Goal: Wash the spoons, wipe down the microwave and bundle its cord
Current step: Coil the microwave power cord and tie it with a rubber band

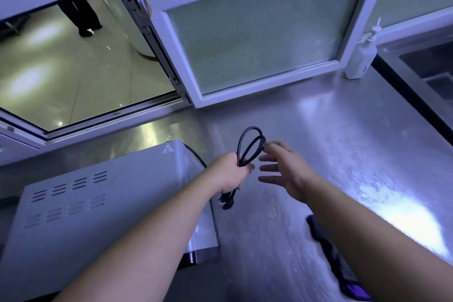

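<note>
Two loops of the black cord (pixel 250 147) stand up out of your left hand (pixel 229 174), fisted around the gather so the folds cannot spring apart; the plug (pixel 224 201) hangs below it. Your right hand (pixel 286 169) is spread wide and empty just beside the loops, and the rubber band (pixel 271 211) lies on the counter (pixel 343 144) beneath it, probably meant as the tie.

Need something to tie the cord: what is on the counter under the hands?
A thin yellowish rubber band lies on the steel counter; the right forearm partly covers a dark cloth.

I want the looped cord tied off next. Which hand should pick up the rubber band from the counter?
The right hand: it is open and empty, above the rubber band. The left hand is closed on the looped cord.
</note>
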